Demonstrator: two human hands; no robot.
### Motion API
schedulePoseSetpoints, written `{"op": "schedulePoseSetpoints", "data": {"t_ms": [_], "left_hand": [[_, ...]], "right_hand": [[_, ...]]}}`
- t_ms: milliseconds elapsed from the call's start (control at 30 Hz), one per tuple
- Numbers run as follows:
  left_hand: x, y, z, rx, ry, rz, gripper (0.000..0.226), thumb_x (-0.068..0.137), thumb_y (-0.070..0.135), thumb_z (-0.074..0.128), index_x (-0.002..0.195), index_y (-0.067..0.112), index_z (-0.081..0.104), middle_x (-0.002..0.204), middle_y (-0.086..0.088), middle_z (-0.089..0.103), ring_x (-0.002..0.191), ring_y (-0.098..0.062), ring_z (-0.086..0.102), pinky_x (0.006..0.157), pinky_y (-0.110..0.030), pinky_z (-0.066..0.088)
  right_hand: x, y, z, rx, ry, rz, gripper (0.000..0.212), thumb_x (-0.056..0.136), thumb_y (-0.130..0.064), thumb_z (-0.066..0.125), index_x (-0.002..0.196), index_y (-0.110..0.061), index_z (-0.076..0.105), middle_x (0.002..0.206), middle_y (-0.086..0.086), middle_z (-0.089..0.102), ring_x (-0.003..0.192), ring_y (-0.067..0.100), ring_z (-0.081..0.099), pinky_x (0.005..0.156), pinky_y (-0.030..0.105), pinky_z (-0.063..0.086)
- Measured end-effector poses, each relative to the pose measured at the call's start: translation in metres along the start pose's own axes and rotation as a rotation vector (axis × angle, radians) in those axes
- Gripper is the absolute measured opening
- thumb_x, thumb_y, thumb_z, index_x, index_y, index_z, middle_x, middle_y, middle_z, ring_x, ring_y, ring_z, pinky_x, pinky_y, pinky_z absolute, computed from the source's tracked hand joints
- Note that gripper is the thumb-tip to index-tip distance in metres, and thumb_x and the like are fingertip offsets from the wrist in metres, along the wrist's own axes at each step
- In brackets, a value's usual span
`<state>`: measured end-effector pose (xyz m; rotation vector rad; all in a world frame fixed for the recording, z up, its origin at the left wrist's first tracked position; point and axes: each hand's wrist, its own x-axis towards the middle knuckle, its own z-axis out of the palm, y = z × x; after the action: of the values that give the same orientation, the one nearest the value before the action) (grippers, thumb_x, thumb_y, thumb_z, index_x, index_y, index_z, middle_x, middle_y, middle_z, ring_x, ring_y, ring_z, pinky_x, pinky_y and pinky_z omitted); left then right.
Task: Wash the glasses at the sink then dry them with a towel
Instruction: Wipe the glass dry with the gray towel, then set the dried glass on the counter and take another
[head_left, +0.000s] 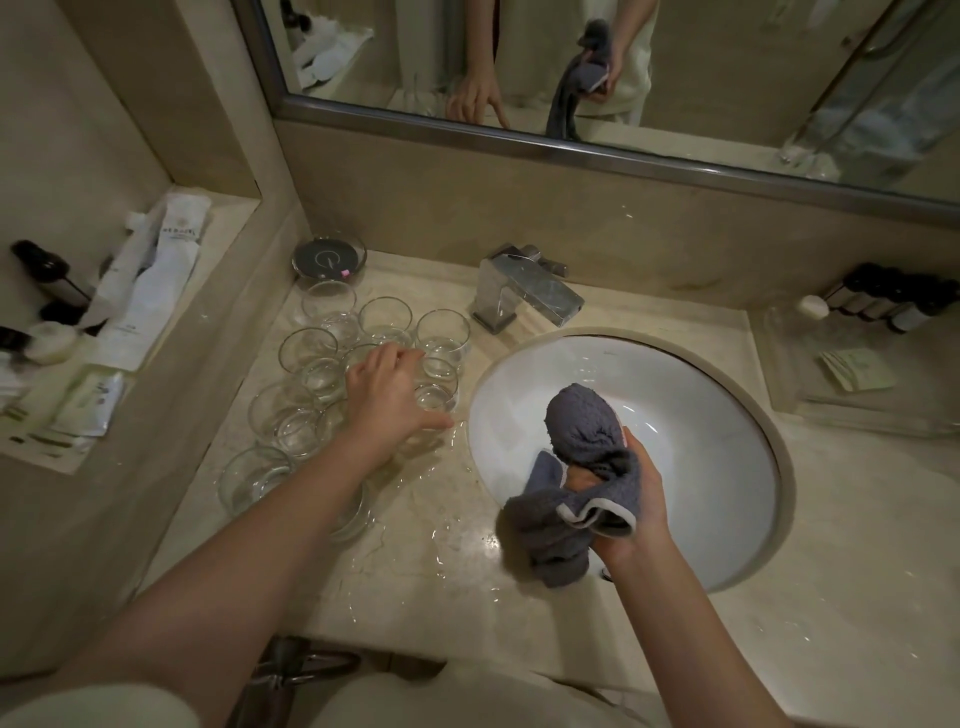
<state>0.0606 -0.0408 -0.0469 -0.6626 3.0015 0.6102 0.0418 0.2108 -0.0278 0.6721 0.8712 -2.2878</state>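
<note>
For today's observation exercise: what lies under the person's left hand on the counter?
Under the left hand stand clear glasses clustered on the wet counter. The palm covers one glass's rim, so whether the fingers grip it cannot be seen.

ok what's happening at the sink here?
A person is partway through the glass washing. The right hand grips a grey towel over the white sink. The left hand reaches over the cluster of clear glasses on the wet counter, fingers down on one of them. The faucet shows no running water.
</note>
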Motion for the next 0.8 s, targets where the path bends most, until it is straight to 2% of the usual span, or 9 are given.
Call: {"op": "schedulePoseSetpoints", "data": {"t_ms": [133, 200, 300, 367, 433, 500, 567, 700, 800], "left_hand": [[-0.001, 0.024, -0.015, -0.126, 0.04, 0.053, 0.089, 0.063, 0.051, 0.084, 0.138, 0.02, 0.048, 0.137, -0.005, 0.043, 0.133, -0.024, 0.035, 0.109, -0.041, 0.026], [0.002, 0.048, -0.021, -0.203, 0.039, 0.125, 0.079, 0.066, 0.045, 0.085, 0.133, 0.017, 0.053, 0.133, -0.005, 0.045, 0.129, -0.023, 0.038, 0.106, -0.035, 0.03], [0.005, 0.1, -0.025, -0.342, -0.031, 0.234, 0.069, 0.07, 0.04, 0.084, 0.128, 0.017, 0.056, 0.13, -0.004, 0.047, 0.125, -0.02, 0.042, 0.103, -0.031, 0.034], [0.001, 0.143, -0.02, -0.41, -0.116, 0.292, 0.065, 0.073, 0.042, 0.081, 0.128, 0.019, 0.055, 0.132, -0.001, 0.047, 0.124, -0.016, 0.043, 0.104, -0.031, 0.035], [-0.006, 0.187, -0.005, -0.44, -0.211, 0.357, 0.061, 0.075, 0.042, 0.08, 0.126, 0.017, 0.057, 0.128, 0.0, 0.05, 0.122, -0.014, 0.045, 0.103, -0.028, 0.034], [-0.015, 0.228, 0.017, -0.444, -0.316, 0.422, 0.059, 0.076, 0.041, 0.079, 0.125, 0.016, 0.057, 0.125, 0.0, 0.052, 0.121, -0.015, 0.048, 0.1, -0.026, 0.036], [-0.025, 0.266, 0.04, -0.427, -0.406, 0.466, 0.058, 0.078, 0.04, 0.078, 0.126, 0.016, 0.056, 0.125, 0.0, 0.051, 0.12, -0.014, 0.048, 0.1, -0.026, 0.037], [-0.039, 0.339, 0.08, -0.407, -0.544, 0.519, 0.058, 0.08, 0.036, 0.077, 0.129, 0.015, 0.055, 0.127, 0.0, 0.05, 0.121, -0.011, 0.045, 0.089, -0.016, 0.031], [-0.045, 0.39, 0.109, -0.365, -0.613, 0.567, 0.06, 0.08, 0.038, 0.077, 0.13, 0.015, 0.054, 0.129, -0.002, 0.051, 0.12, -0.011, 0.046, 0.089, -0.017, 0.031]], "right_hand": [[-0.012, -0.01, 0.003, 0.011, 0.033, -0.001, 0.04, 0.079, -0.042, 0.068, 0.105, -0.011, 0.062, 0.071, 0.006, 0.06, 0.059, 0.014, 0.059, 0.047, 0.018, 0.05], [-0.018, -0.019, -0.002, 0.082, 0.063, -0.05, 0.026, 0.089, -0.036, 0.061, 0.086, -0.011, 0.062, 0.054, 0.004, 0.06, 0.043, 0.012, 0.058, 0.041, 0.015, 0.046], [-0.028, -0.033, -0.019, 0.144, 0.081, -0.096, 0.028, 0.069, -0.034, 0.081, 0.071, -0.014, 0.062, 0.05, 0.0, 0.056, 0.04, 0.01, 0.056, 0.042, 0.013, 0.045], [-0.036, -0.048, -0.034, 0.181, 0.137, -0.113, 0.031, 0.096, -0.037, 0.05, 0.075, -0.015, 0.055, 0.048, 0.001, 0.057, 0.039, 0.009, 0.057, 0.04, 0.013, 0.045], [-0.042, -0.061, -0.051, 0.21, 0.212, -0.094, 0.042, 0.102, -0.039, 0.032, 0.078, -0.012, 0.053, 0.045, 0.005, 0.056, 0.037, 0.013, 0.057, 0.037, 0.013, 0.042], [-0.048, -0.067, -0.072, 0.244, 0.264, -0.053, 0.045, 0.099, -0.044, 0.034, 0.102, -0.009, 0.063, 0.064, 0.012, 0.065, 0.057, 0.02, 0.063, 0.051, 0.022, 0.05], [-0.05, -0.073, -0.094, 0.26, 0.344, -0.038, 0.052, 0.096, -0.045, 0.04, 0.131, -0.009, 0.055, 0.09, 0.014, 0.064, 0.08, 0.026, 0.06, 0.073, 0.035, 0.049], [-0.062, -0.101, -0.127, 0.279, 0.392, -0.097, 0.052, 0.099, -0.039, 0.037, 0.137, -0.004, 0.049, 0.11, 0.014, 0.062, 0.101, 0.03, 0.057, 0.093, 0.041, 0.042], [-0.067, -0.123, -0.156, 0.267, 0.442, -0.154, 0.052, 0.101, -0.033, 0.035, 0.141, -0.001, 0.043, 0.138, 0.019, 0.051, 0.132, 0.036, 0.044, 0.106, 0.045, 0.034]]}}
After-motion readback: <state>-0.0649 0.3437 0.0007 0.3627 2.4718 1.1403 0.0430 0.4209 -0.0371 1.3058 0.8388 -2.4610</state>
